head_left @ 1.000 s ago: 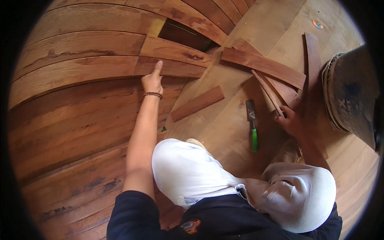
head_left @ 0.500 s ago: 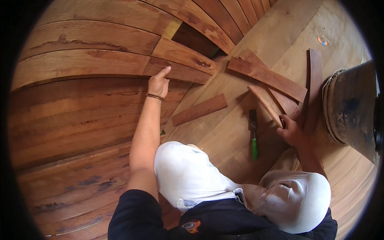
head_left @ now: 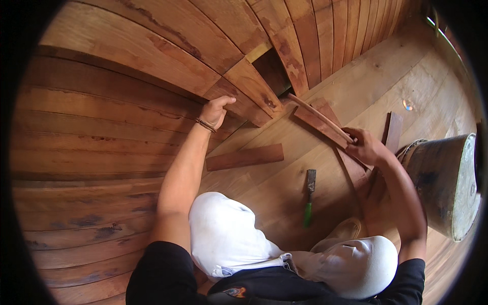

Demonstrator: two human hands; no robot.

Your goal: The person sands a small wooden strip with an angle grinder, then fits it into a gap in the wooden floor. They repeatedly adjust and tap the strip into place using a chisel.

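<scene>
My left hand [head_left: 215, 113] grips the lower edge of a short reddish wall board [head_left: 241, 103], its thumb over the face and its other fingers partly hidden. Above that board is a lighter short board [head_left: 252, 84], then a dark gap [head_left: 273, 71] in the planking. In my right hand [head_left: 367, 146] is a narrow wooden plank [head_left: 321, 118], gripped near its near end. Its far end points at the wall below the gap. Beneath it, loose reddish planks [head_left: 317, 127] lie crossed on the floor.
A green-handled tool with a flat dark blade [head_left: 309, 195] lies on the wooden floor between my hands. Left of it rests a loose short board [head_left: 246, 157]. A stained bucket [head_left: 442, 185] lies on its side at the right, near another plank [head_left: 393, 131].
My right hand has lifted the narrow plank off the floor pile and swung its far end toward the wall. My left hand stays at the board's edge. The view has turned.
</scene>
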